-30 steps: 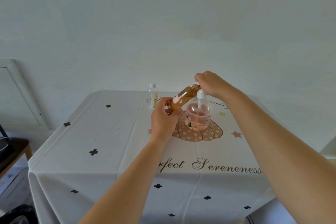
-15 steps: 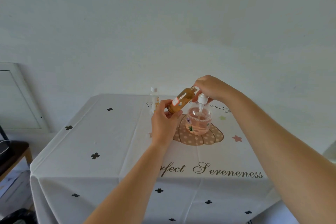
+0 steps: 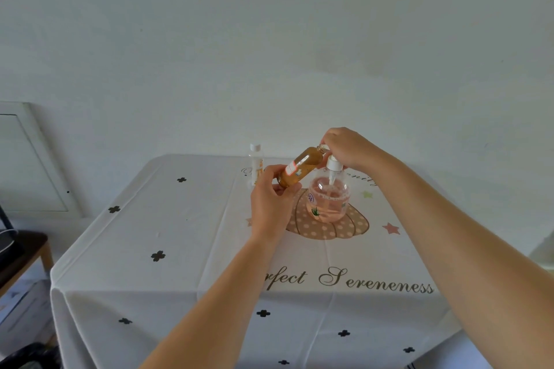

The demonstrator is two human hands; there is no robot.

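Note:
My left hand [image 3: 271, 204] grips the base of a small amber bottle [image 3: 299, 169] with a red and white label. The bottle is tilted, its bare threaded neck pointing up and right. My right hand [image 3: 347, 148] is curled over the white pump top [image 3: 333, 165] of a round clear dispenser bottle [image 3: 329, 204] holding pink liquid. The amber bottle's open neck touches the fingertips of that hand. The pump's nozzle and the inside of my right palm are hidden.
A slim clear bottle with a white cap [image 3: 256, 165] stands behind my left hand. The table wears a white cloth [image 3: 180, 234] with black crosses and lettering. A dark side table [image 3: 27, 252] and a white framed panel [image 3: 30, 159] are at the left.
One second ago my right hand covered the amber bottle's top; now the threaded neck is bare. My right hand has settled onto the pump top, and the bottle's neck stays at its fingertips.

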